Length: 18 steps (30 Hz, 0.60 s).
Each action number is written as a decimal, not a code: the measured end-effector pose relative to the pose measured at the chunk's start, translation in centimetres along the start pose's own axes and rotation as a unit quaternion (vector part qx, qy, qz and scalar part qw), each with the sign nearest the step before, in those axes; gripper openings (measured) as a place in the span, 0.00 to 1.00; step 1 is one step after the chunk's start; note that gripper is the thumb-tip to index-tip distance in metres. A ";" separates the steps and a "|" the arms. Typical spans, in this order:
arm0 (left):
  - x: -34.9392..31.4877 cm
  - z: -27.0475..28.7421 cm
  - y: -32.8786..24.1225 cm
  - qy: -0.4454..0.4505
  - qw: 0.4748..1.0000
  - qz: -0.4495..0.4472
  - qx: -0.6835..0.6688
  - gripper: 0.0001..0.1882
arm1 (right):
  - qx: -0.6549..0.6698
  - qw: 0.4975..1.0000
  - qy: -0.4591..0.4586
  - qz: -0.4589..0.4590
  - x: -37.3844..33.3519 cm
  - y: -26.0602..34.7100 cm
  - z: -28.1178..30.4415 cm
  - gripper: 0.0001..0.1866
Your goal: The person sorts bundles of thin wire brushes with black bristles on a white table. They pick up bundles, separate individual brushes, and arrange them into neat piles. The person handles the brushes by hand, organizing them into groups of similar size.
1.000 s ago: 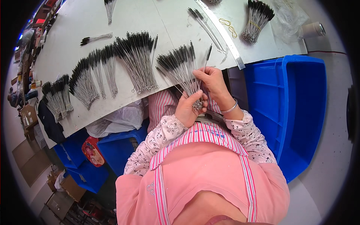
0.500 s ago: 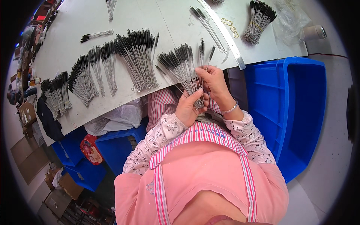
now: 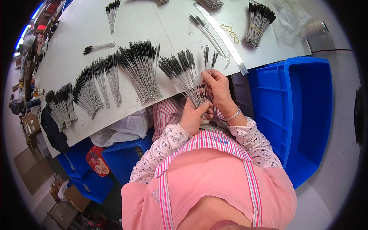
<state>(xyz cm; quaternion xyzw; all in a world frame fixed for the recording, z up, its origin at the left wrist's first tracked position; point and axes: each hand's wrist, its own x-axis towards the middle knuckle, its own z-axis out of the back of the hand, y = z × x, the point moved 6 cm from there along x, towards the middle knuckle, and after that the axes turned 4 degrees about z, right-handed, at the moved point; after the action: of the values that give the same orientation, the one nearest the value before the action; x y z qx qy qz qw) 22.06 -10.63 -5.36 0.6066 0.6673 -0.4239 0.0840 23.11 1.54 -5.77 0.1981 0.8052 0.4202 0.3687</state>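
My left hand (image 3: 193,117) is closed round the looped wire ends of a fanned bundle of small bottle brushes (image 3: 183,73), black bristles pointing away from me. Beside it, my right hand (image 3: 217,87) pinches the thin stems of a couple of brushes (image 3: 207,57), held a little apart at the bundle's right side. Both hands are over my lap at the near table edge. Left of them on the table lies a large pile of like brushes (image 3: 140,71), and further left are several smaller piles (image 3: 87,90).
A metal strip (image 3: 222,38) lies across the table (image 3: 168,23), with a few loose brushes (image 3: 209,36) beside it. Beyond are yellow rubber bands (image 3: 230,33), a banded brush bundle (image 3: 259,25) and a clear plastic bag (image 3: 289,23). A blue bin (image 3: 306,115) stands at my right.
The view has shifted slightly, so the table piles sit a bit lower at the left. The brushes between my hands have shifted; the outlying stray brush at the left of the bundle no longer shows.
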 end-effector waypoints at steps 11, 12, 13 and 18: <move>-0.6 -1.4 -1.2 0.048 0.979 -0.051 0.190 0.07 | -0.068 0.989 0.105 0.080 -0.1 1.6 -1.9 0.12; -0.7 -1.2 -0.9 0.072 0.980 -0.038 0.180 0.06 | -0.111 0.984 0.124 0.069 -0.8 2.1 -2.9 0.12; -0.7 -1.2 -0.7 0.096 0.981 -0.024 0.169 0.06 | -0.153 0.976 0.142 0.059 -1.4 2.6 -3.8 0.11; -3.3 -1.5 -7.0 0.064 0.989 0.014 0.133 0.07 | -0.054 0.980 0.190 -0.029 -1.1 2.7 -6.4 0.13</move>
<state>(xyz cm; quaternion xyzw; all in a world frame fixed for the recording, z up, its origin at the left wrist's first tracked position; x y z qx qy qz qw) 17.30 -11.40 0.85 0.6473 0.6007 -0.4679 -0.0345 18.94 -0.97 -0.66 0.0709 0.8422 0.4819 0.2312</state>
